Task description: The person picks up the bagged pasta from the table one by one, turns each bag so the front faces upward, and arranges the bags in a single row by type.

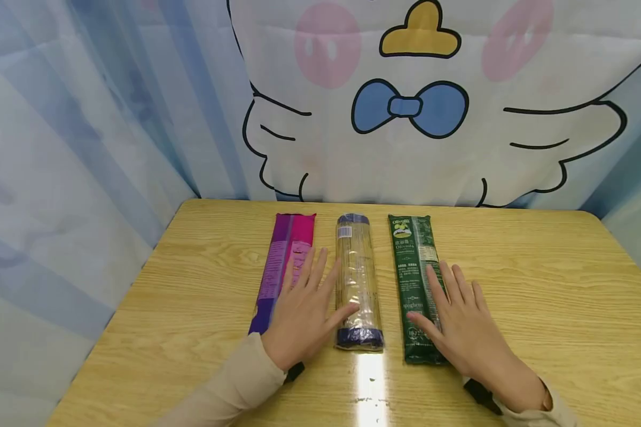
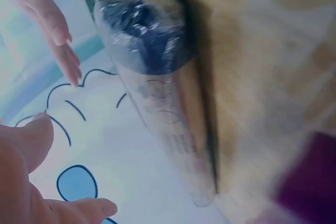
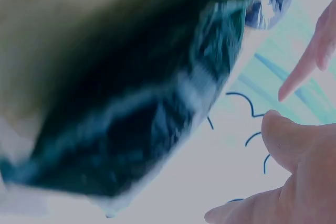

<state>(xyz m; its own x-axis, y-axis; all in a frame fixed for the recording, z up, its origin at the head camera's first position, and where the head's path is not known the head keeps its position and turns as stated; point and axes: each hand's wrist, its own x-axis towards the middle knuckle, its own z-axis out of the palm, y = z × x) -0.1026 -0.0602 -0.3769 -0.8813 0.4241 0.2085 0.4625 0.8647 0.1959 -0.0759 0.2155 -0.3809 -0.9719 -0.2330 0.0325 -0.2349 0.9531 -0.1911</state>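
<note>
A purple pack (image 1: 269, 279) lies leftmost on the table (image 1: 155, 332). The left hand (image 1: 303, 311) spreads over its right side, holding nothing. A clear pack (image 1: 357, 261) sits in the middle. On the right, the spread, empty right hand (image 1: 467, 329) is over a green pack (image 1: 413, 267). Looks like getting ready; grabbing a pack needs curled fingers.

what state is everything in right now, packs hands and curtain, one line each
Purple-and-pink packet: lying flat, partly hidden by the left hand, no opening visible
Clear blue-ended pack of spaghetti-like strands: lying flat, looks unopened
Green Olivoila spaghetti packet: lying flat, both ends look closed
Left hand: fingers spread, holding nothing
Right hand: fingers extended, holding nothing
Cartoon curtain: hanging, folds at left
</note>
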